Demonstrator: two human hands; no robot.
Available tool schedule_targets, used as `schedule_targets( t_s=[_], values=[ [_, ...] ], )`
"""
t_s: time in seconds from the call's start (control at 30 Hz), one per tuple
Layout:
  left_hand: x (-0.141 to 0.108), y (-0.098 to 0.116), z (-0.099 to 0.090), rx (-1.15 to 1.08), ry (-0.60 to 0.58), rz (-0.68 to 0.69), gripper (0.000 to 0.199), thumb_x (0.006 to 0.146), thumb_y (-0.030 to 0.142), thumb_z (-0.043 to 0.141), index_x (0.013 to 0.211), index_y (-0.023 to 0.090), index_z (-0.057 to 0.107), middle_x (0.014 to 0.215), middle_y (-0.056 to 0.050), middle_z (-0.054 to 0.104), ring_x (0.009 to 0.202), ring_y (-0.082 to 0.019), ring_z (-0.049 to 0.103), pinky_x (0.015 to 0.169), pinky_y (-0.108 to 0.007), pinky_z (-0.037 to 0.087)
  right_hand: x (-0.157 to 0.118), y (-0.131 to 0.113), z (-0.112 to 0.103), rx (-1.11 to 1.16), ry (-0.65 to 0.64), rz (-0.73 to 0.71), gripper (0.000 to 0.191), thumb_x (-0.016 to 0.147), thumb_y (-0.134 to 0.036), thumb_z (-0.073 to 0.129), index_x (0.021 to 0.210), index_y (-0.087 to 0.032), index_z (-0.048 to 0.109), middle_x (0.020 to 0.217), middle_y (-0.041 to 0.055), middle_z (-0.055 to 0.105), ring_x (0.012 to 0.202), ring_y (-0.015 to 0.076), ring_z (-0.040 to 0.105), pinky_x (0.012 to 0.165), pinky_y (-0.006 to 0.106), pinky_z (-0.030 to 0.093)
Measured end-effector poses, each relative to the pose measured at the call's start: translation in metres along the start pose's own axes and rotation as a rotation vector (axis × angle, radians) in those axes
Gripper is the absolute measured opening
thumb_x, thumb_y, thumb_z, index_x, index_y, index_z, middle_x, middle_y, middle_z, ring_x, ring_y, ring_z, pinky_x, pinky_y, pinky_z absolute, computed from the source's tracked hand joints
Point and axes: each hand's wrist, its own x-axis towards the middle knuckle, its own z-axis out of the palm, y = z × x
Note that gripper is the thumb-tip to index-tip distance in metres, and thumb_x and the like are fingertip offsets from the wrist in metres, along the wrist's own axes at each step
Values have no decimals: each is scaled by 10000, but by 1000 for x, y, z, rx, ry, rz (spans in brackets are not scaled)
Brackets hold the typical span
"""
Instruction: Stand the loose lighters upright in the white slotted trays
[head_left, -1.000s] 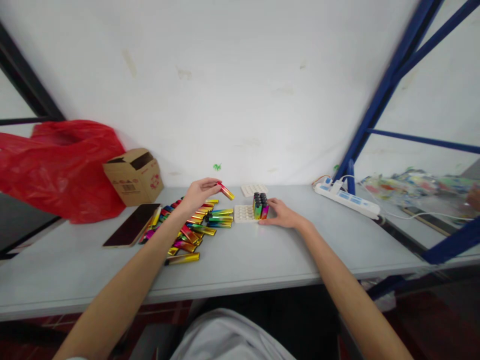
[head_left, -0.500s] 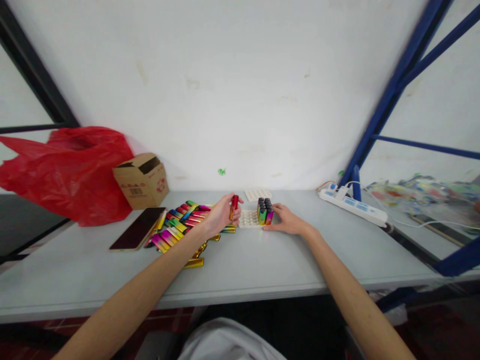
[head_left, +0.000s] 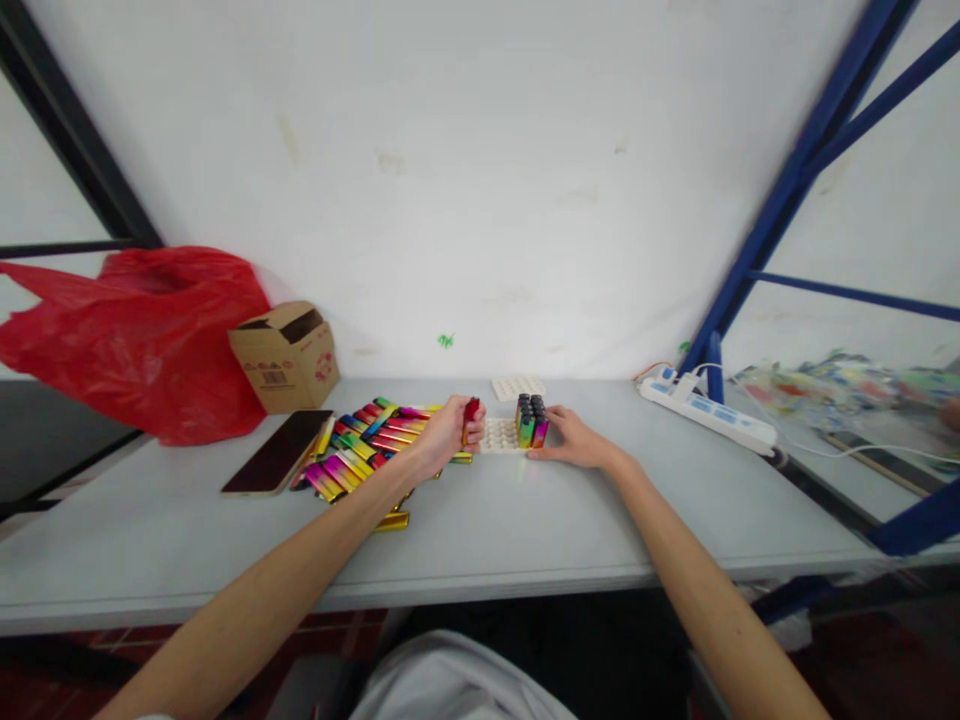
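A red lighter (head_left: 470, 412) is upright in my left hand (head_left: 448, 436), whose fingers are wrapped round it, just left of a white tray with round holes (head_left: 499, 434). Several upright lighters (head_left: 532, 421) with black tops stand in rows at the tray's right side. My right hand (head_left: 569, 437) rests beside them, thumb and fingers apart, its fingertips at their right edge. A pile of shiny multicoloured lighters (head_left: 352, 447) lies left of my left hand, partly hidden by my wrist.
Another white tray (head_left: 518, 387) lies near the wall. At left are a dark phone (head_left: 279, 455), a cardboard box (head_left: 289, 358) and a red plastic bag (head_left: 142, 340). A white power strip (head_left: 706, 411) lies at right by a blue frame (head_left: 757, 235).
My left hand has closed further round the red lighter, which now shows less below the fingers. My right hand stays at the standing lighters.
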Motion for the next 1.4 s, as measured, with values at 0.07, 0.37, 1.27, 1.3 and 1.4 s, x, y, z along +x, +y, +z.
schedule_targets(
  t_s=[0.07,0.37,1.27,1.3,1.4],
  values=[
    [-1,0,1,0,3,11,261,911,392,446,717,218,450,620,55,282,493,-119,283,469,-226,279,0,0,0,-5,-2,-3,859,805,-707,802,1417,-129,632,1415,211,609,1319,377,580,1177,533,443],
    [4,-6,4,229,96,238,260,845,452,656,888,233,522,693,29,555,580,-146,507,532,-257,438,0,-6,-4,9,-5,-22,770,803,-702,810,1344,-168,691,1346,184,642,1266,365,602,1144,535,464],
    [48,-23,0,1085,116,481,265,905,330,674,1164,288,706,981,-100,827,964,-335,765,894,-388,537,-1,-8,-3,25,1,-9,828,760,-704,841,1384,-185,677,1398,182,619,1296,366,594,1169,530,455],
    [46,-23,-1,1115,96,475,283,904,330,676,1180,277,709,1041,-114,826,1010,-342,764,907,-394,540,-1,-8,-4,25,-4,-11,831,763,-702,839,1386,-177,674,1402,186,616,1297,365,593,1170,529,454],
    [37,-19,-5,1245,99,470,357,945,355,623,1265,217,697,1225,-169,785,1153,-365,730,1007,-448,521,-1,-8,-4,34,-7,-21,820,771,-690,841,1389,-179,673,1402,186,620,1297,365,589,1169,537,452]
  ],
)
